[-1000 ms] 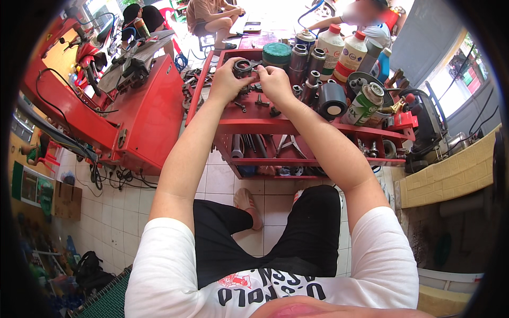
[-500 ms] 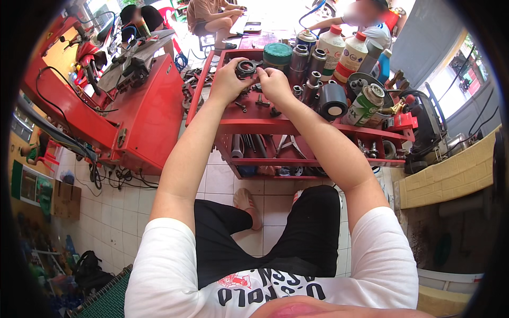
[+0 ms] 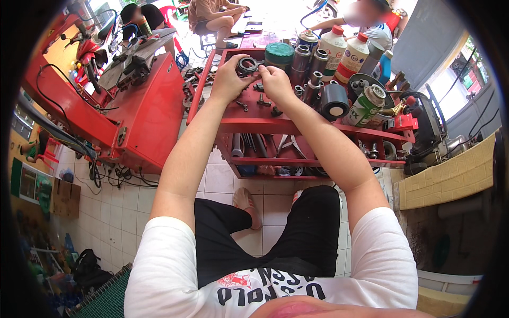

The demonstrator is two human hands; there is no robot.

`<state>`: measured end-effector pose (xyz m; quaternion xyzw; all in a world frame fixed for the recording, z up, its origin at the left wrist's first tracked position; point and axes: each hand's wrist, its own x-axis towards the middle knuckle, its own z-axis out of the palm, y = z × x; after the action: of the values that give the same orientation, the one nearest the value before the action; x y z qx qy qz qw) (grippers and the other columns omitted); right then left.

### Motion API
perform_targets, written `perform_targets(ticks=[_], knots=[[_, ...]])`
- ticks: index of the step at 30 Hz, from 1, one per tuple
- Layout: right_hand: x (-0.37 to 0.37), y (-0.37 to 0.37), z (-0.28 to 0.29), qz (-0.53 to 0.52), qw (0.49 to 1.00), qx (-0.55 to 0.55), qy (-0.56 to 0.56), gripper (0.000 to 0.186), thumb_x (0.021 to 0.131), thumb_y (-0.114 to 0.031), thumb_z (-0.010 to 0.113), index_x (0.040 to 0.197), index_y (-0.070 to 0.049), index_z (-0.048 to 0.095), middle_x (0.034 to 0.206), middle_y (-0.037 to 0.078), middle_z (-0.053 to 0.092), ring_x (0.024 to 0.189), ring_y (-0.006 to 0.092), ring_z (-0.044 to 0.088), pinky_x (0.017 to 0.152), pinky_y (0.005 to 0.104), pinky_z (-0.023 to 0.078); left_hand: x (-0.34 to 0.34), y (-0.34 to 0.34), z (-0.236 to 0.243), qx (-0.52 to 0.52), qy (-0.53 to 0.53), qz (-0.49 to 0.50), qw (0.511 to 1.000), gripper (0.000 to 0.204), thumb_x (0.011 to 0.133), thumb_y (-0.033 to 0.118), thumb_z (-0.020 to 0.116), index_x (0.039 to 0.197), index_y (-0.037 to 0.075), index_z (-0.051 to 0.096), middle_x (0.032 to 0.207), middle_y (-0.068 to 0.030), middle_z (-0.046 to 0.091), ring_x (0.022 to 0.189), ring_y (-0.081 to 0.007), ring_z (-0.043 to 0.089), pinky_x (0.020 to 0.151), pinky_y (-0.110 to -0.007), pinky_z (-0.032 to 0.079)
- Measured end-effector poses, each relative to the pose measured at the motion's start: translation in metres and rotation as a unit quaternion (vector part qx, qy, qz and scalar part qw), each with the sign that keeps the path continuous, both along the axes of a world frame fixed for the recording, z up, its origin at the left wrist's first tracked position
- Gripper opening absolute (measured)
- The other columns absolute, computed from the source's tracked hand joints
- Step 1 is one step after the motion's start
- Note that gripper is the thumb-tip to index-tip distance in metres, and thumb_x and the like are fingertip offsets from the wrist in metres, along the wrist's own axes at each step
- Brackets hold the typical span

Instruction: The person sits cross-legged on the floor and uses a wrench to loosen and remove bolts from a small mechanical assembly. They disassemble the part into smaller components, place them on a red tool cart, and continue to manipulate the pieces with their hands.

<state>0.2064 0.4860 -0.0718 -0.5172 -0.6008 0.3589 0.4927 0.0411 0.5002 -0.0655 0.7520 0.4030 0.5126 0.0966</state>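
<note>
My left hand (image 3: pixel 229 82) is closed around a dark metal ring (image 3: pixel 240 66), which looks like a bearing and is tilted so its round opening faces up. Close beside it on the right, my right hand (image 3: pixel 275 85) has thumb and fingers pinched together at the ring's edge. Whatever sits in that pinch is too small or hidden to make out. Both hands are above the top tray of a red tool cart (image 3: pixel 254 126). Under them, loose bolts (image 3: pixel 242 106) and another bolt (image 3: pixel 263 100) lie on the tray.
Right of my hands stand a green-lidded jar (image 3: pixel 278 53), tall sockets (image 3: pixel 300 60), red-capped bottles (image 3: pixel 333 46), a black cylinder (image 3: pixel 334 99) and a spray can (image 3: pixel 365 105). A lower shelf holds wrenches (image 3: pixel 289 146). Left is a red machine cabinet (image 3: pixel 151 116). Other people (image 3: pixel 212 18) sit beyond.
Both hands and the ring have shifted very slightly, and the ring's tilt has changed a little. The cart and the things on it stay put.
</note>
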Motion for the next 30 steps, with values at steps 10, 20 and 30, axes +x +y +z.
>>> perform_targets(ticks=[10, 20, 30], knots=[[-0.0009, 0.0028, -0.0037, 0.037, 0.998, -0.028, 0.031, 0.045, 0.105, -0.035, 0.050, 0.097, 0.004, 0.072, 0.086, 0.015, 0.072, 0.077, 0.0220, 0.066, 0.073, 0.0378, 0.050, 0.0003, -0.0033, 0.0021, 0.021, -0.003, 0.009, 1.000, 0.058, 0.072, 0.017, 0.090, 0.120, 0.007, 0.060, 0.103, -0.0142, 0.071, 0.097, -0.0295, 0.071, 0.085, -0.039, 0.056], [-0.0011, 0.0053, -0.0064, 0.056, 0.995, -0.022, 0.077, 0.041, 0.107, -0.033, 0.049, 0.096, 0.001, 0.068, 0.074, 0.007, 0.065, 0.063, 0.0161, 0.058, 0.060, 0.0349, 0.047, 0.0004, -0.0026, 0.0010, 0.040, -0.004, 0.015, 0.999, 0.059, 0.072, 0.019, 0.090, 0.121, 0.008, 0.059, 0.103, -0.0149, 0.071, 0.097, -0.0312, 0.071, 0.084, -0.040, 0.056], [-0.0013, 0.0013, -0.0033, 0.095, 0.983, -0.083, 0.135, 0.043, 0.107, -0.038, 0.047, 0.088, -0.003, 0.063, 0.061, 0.000, 0.052, 0.044, 0.0108, 0.046, 0.041, 0.0289, 0.039, -0.0016, -0.0040, 0.0011, 0.030, -0.008, 0.007, 0.999, 0.059, 0.072, 0.020, 0.090, 0.121, 0.008, 0.059, 0.104, -0.0147, 0.072, 0.097, -0.0308, 0.072, 0.084, -0.039, 0.057]])
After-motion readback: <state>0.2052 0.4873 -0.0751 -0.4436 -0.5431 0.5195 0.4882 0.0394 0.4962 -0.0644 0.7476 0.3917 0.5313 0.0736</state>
